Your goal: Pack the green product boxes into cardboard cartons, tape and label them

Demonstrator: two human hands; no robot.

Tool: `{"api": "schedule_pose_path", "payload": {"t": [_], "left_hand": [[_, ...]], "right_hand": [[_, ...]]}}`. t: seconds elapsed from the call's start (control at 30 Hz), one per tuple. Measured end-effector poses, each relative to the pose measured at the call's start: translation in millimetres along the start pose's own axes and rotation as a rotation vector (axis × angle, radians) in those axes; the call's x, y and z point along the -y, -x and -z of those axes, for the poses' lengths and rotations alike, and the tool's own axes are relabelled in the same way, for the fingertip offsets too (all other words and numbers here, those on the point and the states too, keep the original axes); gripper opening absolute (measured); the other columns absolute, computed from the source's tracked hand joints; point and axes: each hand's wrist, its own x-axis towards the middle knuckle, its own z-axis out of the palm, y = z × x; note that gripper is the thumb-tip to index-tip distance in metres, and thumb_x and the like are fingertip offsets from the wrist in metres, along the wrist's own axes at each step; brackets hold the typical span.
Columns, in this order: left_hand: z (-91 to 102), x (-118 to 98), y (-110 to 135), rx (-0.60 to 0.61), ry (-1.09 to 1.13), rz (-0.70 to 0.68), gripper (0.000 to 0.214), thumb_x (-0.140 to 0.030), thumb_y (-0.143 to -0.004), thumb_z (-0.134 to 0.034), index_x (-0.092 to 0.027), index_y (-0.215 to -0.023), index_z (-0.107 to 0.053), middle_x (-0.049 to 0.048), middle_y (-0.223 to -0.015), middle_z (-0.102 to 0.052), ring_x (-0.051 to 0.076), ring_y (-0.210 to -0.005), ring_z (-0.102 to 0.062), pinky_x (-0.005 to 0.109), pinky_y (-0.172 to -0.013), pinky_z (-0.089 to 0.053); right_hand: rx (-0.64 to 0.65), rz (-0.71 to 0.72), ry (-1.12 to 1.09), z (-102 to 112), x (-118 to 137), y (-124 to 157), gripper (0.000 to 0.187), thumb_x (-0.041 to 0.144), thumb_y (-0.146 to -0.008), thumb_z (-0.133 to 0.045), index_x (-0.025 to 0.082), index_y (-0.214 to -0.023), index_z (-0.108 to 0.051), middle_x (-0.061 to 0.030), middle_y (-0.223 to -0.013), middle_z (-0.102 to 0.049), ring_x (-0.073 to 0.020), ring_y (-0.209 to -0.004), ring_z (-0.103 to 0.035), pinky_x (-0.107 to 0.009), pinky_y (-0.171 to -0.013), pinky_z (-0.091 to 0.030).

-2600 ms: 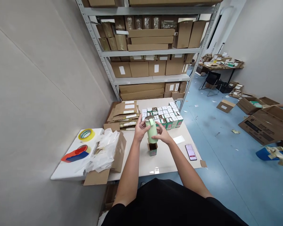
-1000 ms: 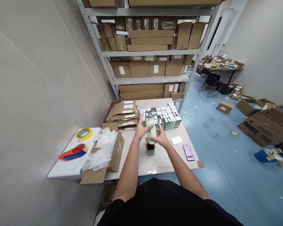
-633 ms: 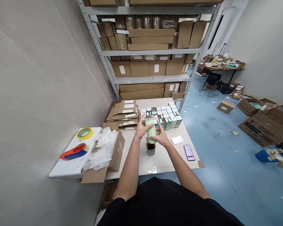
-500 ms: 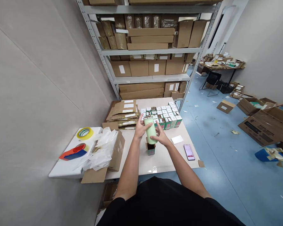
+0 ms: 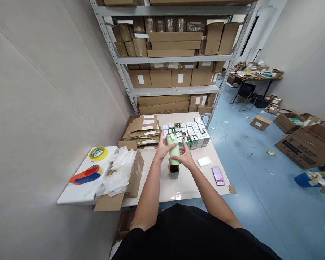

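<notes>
A light green tumbler (image 5: 174, 151) is held between my two hands above the table (image 5: 157, 180). My left hand (image 5: 162, 148) grips its left side, thumb laid across the front. On the other side, my right hand (image 5: 186, 156) closes on its lower part. A paler green tab or tag shows near the tumbler's top; I cannot tell which. Just below the tumbler stands a small open box (image 5: 174, 172), green on the outside with brown cardboard inside. Behind my hands, several small white-and-green boxes (image 5: 197, 139) stand in rows, some with open tops.
Flat cardboard mailers (image 5: 143, 124) are stacked at the back left. A carton (image 5: 135, 175) of white bags, a yellow tape roll (image 5: 98, 153) and a red-and-blue tape dispenser (image 5: 86, 176) sit left. A white card (image 5: 204, 161) and a phone (image 5: 218, 176) lie right. Shelving (image 5: 176, 59) stands behind.
The tumbler has turned in my hands, so a pale green tab now shows near its top. Both hands still hold it over the open box.
</notes>
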Motion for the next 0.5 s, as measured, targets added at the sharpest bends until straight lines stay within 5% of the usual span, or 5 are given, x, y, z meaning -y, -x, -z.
{"api": "schedule_pose_path", "payload": {"t": [0.2,0.37,0.5], "left_hand": [[-0.8,-3.8,1.2,-0.004,0.037,0.027,0.132,-0.035,-0.067,-0.095,-0.029,-0.167,-0.009,0.011,-0.123,-0.07,0.025,-0.113,-0.068,0.043,-0.101,-0.054],[-1.5,-7.4,1.3,-0.062,-0.008,-0.017,0.135,-0.033,-0.065,-0.096,-0.033,-0.167,-0.009,0.0114,-0.135,-0.064,0.025,-0.117,-0.066,0.041,-0.104,-0.053],[1.3,-5.9,1.2,-0.018,0.044,0.015,0.135,-0.035,-0.066,-0.096,-0.031,-0.167,-0.007,0.013,-0.133,-0.066,0.026,-0.116,-0.067,0.045,-0.104,-0.054]], "right_hand": [[0.083,0.005,-0.002,-1.6,3.9,-0.1,0.128,0.042,-0.067,-0.088,0.034,-0.166,-0.008,-0.0058,-0.116,-0.064,-0.0231,-0.096,-0.066,-0.042,-0.09,-0.056],[-0.042,0.005,0.094,-4.1,4.4,0.4,0.131,0.042,-0.061,-0.092,0.032,-0.166,-0.013,-0.0061,-0.113,-0.063,-0.0235,-0.094,-0.063,-0.041,-0.086,-0.056],[0.066,0.013,0.038,-6.5,2.0,2.0,0.127,0.041,-0.068,-0.087,0.032,-0.166,-0.007,-0.0075,-0.119,-0.062,-0.0235,-0.098,-0.065,-0.04,-0.088,-0.056]]}}
